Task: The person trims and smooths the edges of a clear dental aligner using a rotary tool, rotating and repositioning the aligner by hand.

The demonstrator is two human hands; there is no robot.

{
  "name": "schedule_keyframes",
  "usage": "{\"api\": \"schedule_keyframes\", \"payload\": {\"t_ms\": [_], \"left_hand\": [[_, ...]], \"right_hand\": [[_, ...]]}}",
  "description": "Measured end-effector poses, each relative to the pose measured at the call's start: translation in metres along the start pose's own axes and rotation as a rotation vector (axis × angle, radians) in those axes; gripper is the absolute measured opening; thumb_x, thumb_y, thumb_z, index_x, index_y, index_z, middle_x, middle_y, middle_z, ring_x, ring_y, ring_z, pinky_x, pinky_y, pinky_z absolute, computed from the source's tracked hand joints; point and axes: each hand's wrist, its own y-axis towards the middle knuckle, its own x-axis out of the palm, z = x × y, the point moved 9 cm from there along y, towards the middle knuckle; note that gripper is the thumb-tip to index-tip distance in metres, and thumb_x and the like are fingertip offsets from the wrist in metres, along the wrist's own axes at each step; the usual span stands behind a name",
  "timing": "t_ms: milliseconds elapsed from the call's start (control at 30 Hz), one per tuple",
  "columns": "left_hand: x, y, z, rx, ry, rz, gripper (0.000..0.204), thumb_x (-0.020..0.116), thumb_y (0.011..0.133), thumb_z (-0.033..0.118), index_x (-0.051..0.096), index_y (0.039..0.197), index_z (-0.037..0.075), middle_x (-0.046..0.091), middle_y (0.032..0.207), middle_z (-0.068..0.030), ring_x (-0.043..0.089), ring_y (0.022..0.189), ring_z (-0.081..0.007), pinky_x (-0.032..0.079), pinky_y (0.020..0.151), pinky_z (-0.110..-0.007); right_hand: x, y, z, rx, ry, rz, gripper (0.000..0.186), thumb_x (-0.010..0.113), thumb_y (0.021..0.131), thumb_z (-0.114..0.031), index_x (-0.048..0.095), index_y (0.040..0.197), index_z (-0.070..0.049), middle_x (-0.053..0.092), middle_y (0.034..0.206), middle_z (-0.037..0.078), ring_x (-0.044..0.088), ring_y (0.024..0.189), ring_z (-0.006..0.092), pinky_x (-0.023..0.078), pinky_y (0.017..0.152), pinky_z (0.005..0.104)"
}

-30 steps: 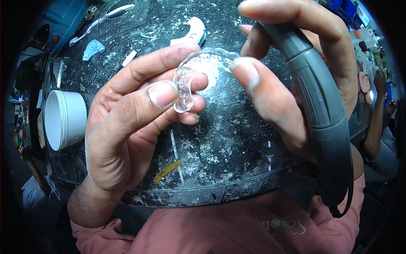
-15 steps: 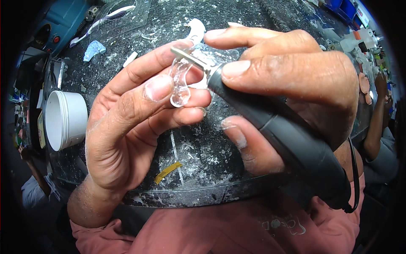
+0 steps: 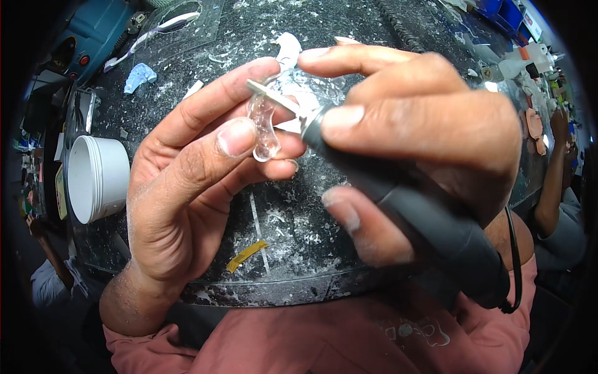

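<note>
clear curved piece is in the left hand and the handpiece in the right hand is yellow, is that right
The colour is wrong: the head view shows a black handpiece in the right hand. The left hand does hold the clear curved piece.

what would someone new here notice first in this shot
Probably the clear, curved plastic piece pinched in the left hand near the centre, with a slim silvery metal bit crossing it in view. That bit juts from the thick black handheld tool gripped in the right hand. Next, perhaps, the round white plastic tub left of the left hand.
</note>
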Motion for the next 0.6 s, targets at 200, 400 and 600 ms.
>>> {"api": "schedule_keyframes", "payload": {"t_ms": [200, 400, 600], "left_hand": [[0.003, 0.001, 0.004, 0.019, 0.035, -0.057, 0.049, 0.05, 0.081, 0.007, 0.032, 0.125, -0.007, 0.052, 0.111, -0.017, 0.057, 0.093, -0.0168, 0.049, 0.08, -0.026], [0.001, -0.001, 0.008, 0.041, 0.074, -0.009, 0.051, 0.051, 0.079, 0.004, 0.032, 0.125, -0.007, 0.052, 0.109, -0.0176, 0.056, 0.094, -0.0186, 0.048, 0.081, -0.027], [0.007, 0.001, 0.003, -0.018, -0.033, -0.093, 0.055, 0.052, 0.076, 0.004, 0.03, 0.125, -0.008, 0.051, 0.11, -0.0185, 0.055, 0.097, -0.0188, 0.048, 0.083, -0.026]], "right_hand": [[-0.004, 0.005, -0.005, -0.021, -0.024, -0.042, 0.04, 0.067, 0.068, -0.009, 0.046, 0.101, 0.001, 0.053, 0.086, 0.016, 0.057, 0.088, 0.0343, 0.04, 0.087, 0.0496], [-0.002, 0.003, 0.0, 0.011, -0.034, -0.042, 0.041, 0.068, 0.067, -0.013, 0.048, 0.1, -0.001, 0.055, 0.089, 0.015, 0.056, 0.093, 0.0377, 0.034, 0.091, 0.0531], [-0.004, 0.0, 0.002, 0.082, -0.074, 0.005, 0.041, 0.07, 0.067, -0.013, 0.049, 0.101, -0.004, 0.055, 0.091, 0.013, 0.055, 0.095, 0.0364, 0.029, 0.094, 0.0539]]}}
